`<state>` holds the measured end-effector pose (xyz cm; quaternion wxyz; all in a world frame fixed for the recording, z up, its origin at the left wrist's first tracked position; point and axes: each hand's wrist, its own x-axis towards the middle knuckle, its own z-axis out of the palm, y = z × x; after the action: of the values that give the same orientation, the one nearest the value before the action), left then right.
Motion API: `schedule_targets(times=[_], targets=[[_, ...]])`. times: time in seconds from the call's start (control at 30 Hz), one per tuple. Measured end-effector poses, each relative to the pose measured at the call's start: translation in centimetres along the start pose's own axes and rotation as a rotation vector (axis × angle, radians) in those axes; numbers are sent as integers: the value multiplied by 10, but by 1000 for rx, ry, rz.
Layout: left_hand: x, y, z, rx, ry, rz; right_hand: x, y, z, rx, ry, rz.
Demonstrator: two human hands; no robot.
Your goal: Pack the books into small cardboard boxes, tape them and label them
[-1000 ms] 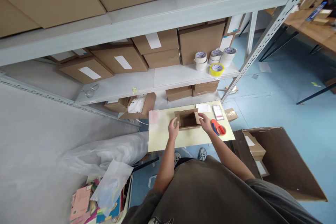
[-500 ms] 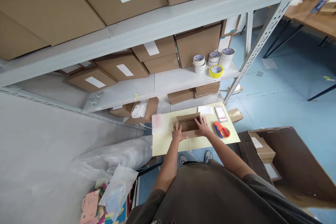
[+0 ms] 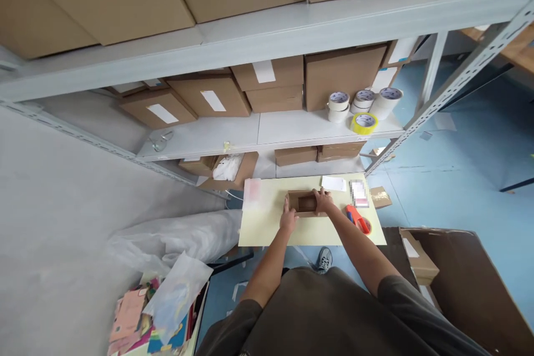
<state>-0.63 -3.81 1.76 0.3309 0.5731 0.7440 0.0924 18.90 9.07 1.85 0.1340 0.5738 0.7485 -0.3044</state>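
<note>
A small open-topped cardboard box (image 3: 307,214) lies on the pale yellow tabletop (image 3: 267,228), its inside facing up. My left hand (image 3: 288,218) grips the box's left end, fingers along the wall. At the right end, my right hand (image 3: 323,201) is closed over the wall, with some fingertips hidden inside or behind it. Right of the box rests a red tape dispenser (image 3: 357,218) with a roll of tape. White paper (image 3: 334,183) and a blurred printed label (image 3: 359,193) lie towards the table's back right.
Metal shelving (image 3: 233,33) with cartons rises in front, its beam overhanging. White tape rolls (image 3: 338,101) and a yellow roll (image 3: 364,122) stand on its middle shelf. A large open carton (image 3: 467,278) is at right. Wrapped plastic sheeting (image 3: 179,239) leans at left.
The box's upper flaps, upright before, now appear folded down inside or against the walls. Both hands have shifted to its ends. The camera view has turned slightly.
</note>
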Motion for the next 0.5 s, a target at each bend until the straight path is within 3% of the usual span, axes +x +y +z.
schedule_targets(times=[0.1,0.2,0.37,0.5], targets=[[0,-7,-1,-26,-11,37,-5,-3,-6,-67,-37,70],[0,-20,-13,-82,-38,106,-13,-25,-15,-39,-45,110],[9,-62,-51,-231,60,208,-15,-116,-7,181,191,-123],[32,-116,-90,-312,118,92,6,-195,24,227,200,-162]])
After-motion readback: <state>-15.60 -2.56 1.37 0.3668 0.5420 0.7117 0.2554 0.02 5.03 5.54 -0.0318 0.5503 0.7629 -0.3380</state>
